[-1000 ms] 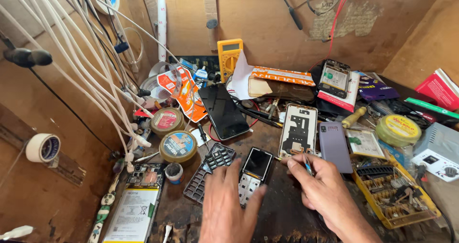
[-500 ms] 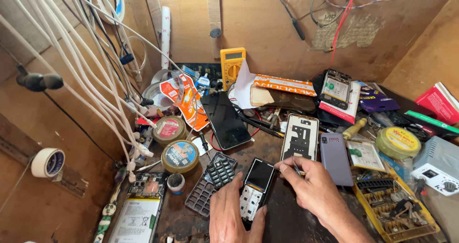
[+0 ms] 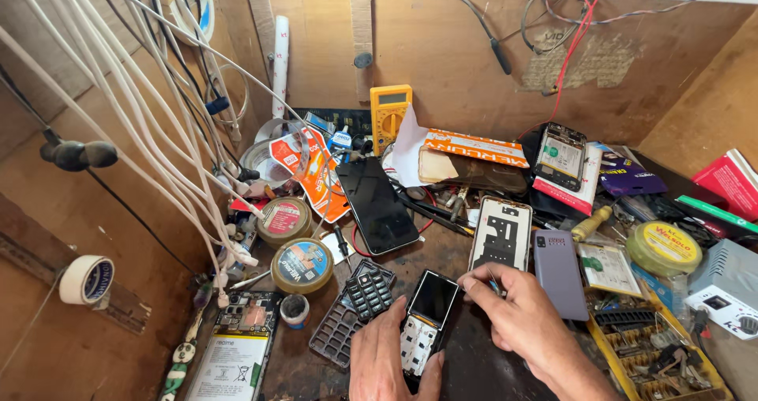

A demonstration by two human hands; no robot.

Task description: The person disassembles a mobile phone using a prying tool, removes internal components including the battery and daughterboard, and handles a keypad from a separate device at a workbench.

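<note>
A small keypad phone (image 3: 426, 322) lies opened on the dark bench, its screen dark and its pale inner board bare. My left hand (image 3: 391, 357) grips its lower end from the left. My right hand (image 3: 525, 322) sits just right of the phone, thumb and forefinger pinched on a thin dark tool (image 3: 494, 288) near the phone's top right corner. A black keypad frame (image 3: 351, 310) lies just left of the phone.
A white phone mid-frame (image 3: 501, 235), a grey back cover (image 3: 559, 273) and a black smartphone (image 3: 377, 204) lie behind the hands. Two round tins (image 3: 302, 265) and an opened smartphone (image 3: 237, 346) sit left. A yellow parts tray (image 3: 655, 350) stands right; white cables (image 3: 158, 133) hang left.
My right hand has moved left from beside the grey cover to the phone's top right corner. My left hand has stayed on the phone, and the view has tilted up slightly.
</note>
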